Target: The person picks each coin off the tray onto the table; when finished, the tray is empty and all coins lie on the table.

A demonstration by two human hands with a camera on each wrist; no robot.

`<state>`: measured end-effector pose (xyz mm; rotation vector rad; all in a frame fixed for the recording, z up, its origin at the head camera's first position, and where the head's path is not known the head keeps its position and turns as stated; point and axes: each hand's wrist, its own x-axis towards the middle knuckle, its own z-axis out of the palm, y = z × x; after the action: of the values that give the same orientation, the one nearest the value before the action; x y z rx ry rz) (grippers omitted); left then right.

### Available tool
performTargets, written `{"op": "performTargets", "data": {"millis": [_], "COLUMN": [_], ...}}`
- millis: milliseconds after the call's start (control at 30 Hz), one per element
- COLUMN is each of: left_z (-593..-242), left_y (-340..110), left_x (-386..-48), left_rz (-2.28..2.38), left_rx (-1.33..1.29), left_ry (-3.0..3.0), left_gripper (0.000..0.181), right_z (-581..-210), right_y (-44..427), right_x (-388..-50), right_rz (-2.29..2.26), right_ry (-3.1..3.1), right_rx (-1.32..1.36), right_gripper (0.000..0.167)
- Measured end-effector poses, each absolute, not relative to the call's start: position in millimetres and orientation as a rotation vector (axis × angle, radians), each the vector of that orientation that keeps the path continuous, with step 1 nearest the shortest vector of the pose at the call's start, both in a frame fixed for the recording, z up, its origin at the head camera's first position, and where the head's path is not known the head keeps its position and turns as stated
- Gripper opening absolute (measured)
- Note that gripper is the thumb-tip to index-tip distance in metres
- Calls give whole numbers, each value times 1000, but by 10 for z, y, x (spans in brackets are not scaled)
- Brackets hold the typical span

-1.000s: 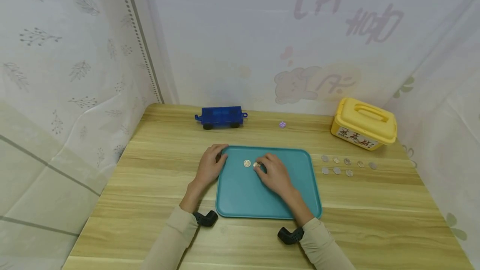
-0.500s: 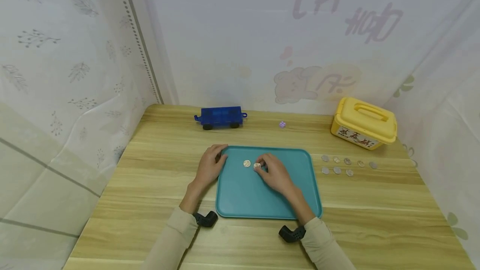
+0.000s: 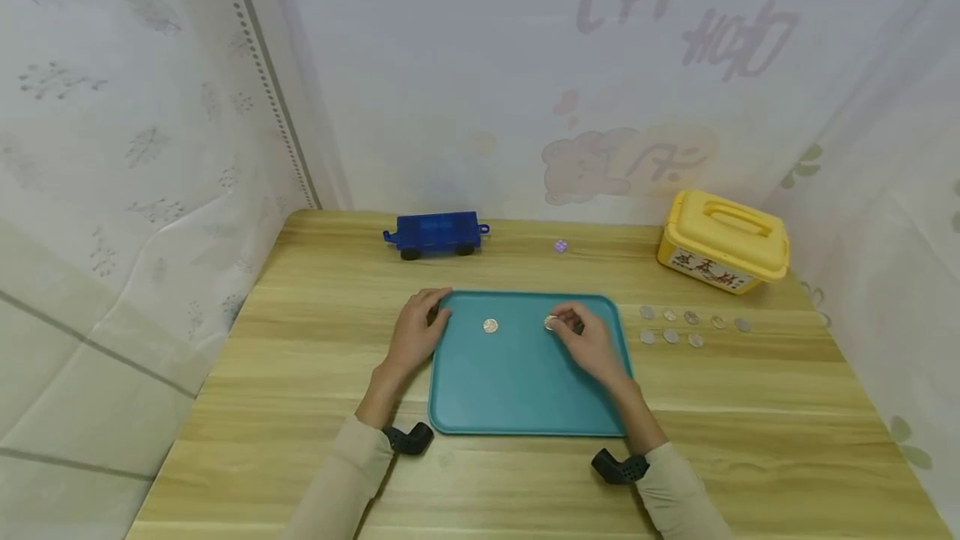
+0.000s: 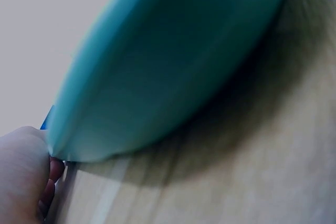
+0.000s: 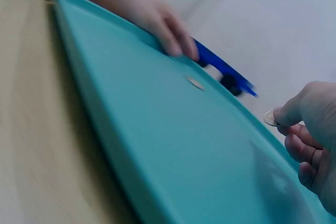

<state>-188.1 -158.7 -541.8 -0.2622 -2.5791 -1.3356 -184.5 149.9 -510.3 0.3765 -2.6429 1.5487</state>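
A teal tray (image 3: 517, 390) lies on the wooden table. My left hand (image 3: 412, 332) rests at its back left corner, thumb and fingertips touching the rim; the right wrist view shows these fingers (image 5: 173, 38) over the edge. Between thumb and index finger my right hand (image 3: 588, 344) pinches a coin (image 5: 270, 118), held just above the tray's back right part. Another coin (image 3: 490, 326) lies flat on the tray at the back left. In the left wrist view the tray's side (image 4: 157, 77) covers much of the picture, with part of the left hand (image 4: 23, 174) at the lower left.
Right of the tray, several coins (image 3: 671, 336) lie in two rows on the table. A yellow lidded box (image 3: 723, 240) stands at the back right. Along the back are a blue toy wagon (image 3: 437, 233) and a small purple die-like piece (image 3: 561, 247). A patterned curtain hangs behind.
My right hand has lifted the right-hand coin from beside the other one and moved it rightward over the tray. The left hand stays on the rim.
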Motion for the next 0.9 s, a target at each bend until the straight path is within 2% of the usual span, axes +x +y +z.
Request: {"op": "performTargets", "data": {"millis": [400, 533, 700, 900], "left_z": [-5442, -5428, -5411, -5425], "left_y": [-1580, -1591, -1601, -1586], "left_x": [-1869, -1867, -1871, -1891], "left_rz": [-1340, -1335, -1342, -1329], "left_rx": [-248, -250, -250, -263], "left_ry": [-2584, -2577, -2582, -2570], "left_gripper": [36, 36, 36, 36], "right_z": [-4990, -5009, -5082, -5130], "right_y": [2827, 3201, 3466, 3552], "right_x": [-1756, -1687, -1611, -1590], "right_rz": [1469, 1397, 1314, 1239], "right_ry": [-2620, -2615, -2559, -2589], "right_rx": [-230, -449, -660, -647], "right_gripper": [38, 40, 33, 33]}}
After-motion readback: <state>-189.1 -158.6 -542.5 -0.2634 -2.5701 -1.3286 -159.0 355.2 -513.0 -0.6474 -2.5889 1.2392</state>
